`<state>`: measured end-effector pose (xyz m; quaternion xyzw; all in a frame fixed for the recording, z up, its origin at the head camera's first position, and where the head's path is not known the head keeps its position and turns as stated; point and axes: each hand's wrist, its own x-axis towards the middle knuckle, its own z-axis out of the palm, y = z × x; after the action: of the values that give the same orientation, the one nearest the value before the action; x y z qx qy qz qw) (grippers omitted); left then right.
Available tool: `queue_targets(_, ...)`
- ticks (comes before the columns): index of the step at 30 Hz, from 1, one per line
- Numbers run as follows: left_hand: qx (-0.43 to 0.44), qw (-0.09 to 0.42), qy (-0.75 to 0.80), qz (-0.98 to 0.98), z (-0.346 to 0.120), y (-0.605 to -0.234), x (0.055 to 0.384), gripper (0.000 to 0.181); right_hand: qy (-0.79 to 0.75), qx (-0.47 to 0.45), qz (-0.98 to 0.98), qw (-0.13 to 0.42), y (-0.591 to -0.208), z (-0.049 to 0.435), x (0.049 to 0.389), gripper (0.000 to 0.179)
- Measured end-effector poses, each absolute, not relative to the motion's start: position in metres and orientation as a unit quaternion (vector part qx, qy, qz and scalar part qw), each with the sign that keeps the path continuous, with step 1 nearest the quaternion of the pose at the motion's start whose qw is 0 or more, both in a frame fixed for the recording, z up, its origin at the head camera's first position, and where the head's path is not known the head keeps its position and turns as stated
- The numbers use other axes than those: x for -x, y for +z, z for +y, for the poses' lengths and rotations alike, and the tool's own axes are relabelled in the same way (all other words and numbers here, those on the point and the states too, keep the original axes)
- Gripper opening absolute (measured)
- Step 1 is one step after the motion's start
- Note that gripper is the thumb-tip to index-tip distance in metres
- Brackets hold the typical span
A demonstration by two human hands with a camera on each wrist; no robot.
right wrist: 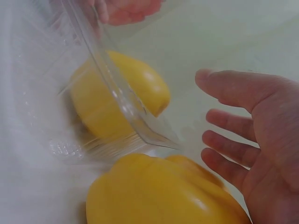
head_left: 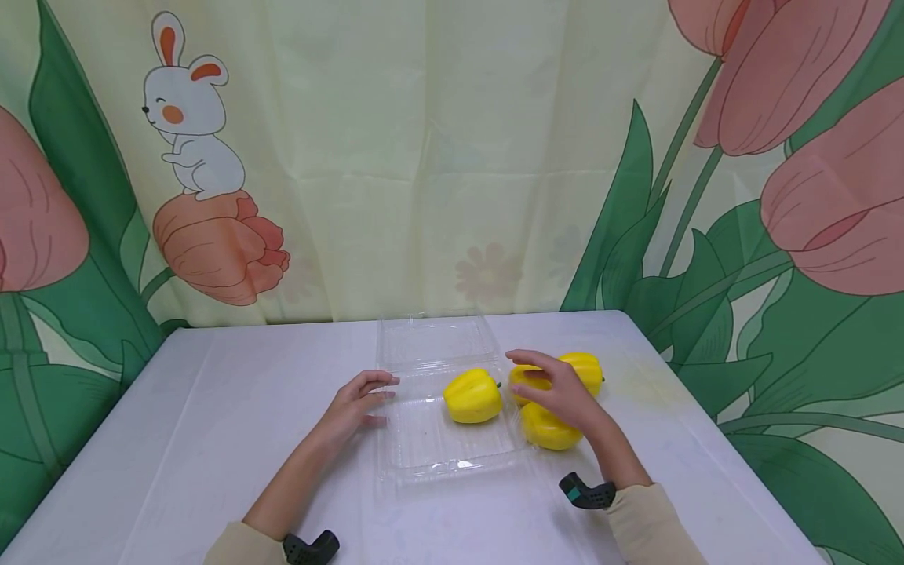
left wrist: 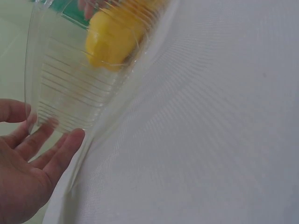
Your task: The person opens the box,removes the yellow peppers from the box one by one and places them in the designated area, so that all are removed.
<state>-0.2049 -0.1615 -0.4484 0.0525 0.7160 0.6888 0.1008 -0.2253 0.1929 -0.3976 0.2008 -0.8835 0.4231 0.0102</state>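
A clear plastic clamshell box [head_left: 424, 447] lies with its lid [head_left: 438, 341] folded back. One yellow bell pepper [head_left: 473, 396] sits in its base, towards the right side. My left hand [head_left: 356, 404] is at the box's left edge, fingers fairly straight with the fingertips right at the rim. My right hand [head_left: 561, 392] hovers beyond the right rim, its thumb and fingers apart and nothing between them. Below and around it lie a front pepper [head_left: 551, 428], a back pepper [head_left: 585, 367] and another pepper [head_left: 521, 379], partly hidden by the hand.
A white cloth covers the table [head_left: 212, 439]. A printed curtain [head_left: 353, 157] with tulips and a rabbit hangs along its far edge. Each wrist carries a small black camera, such as the right wrist camera [head_left: 588, 493].
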Motion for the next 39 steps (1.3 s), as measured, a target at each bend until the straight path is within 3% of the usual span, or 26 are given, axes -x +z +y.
queue_targets(39,-0.053,0.097,0.687,0.718,-0.16,-0.448,0.205,0.033,0.384,-0.21,-0.898,-0.037,-0.396,0.173,0.228,0.055)
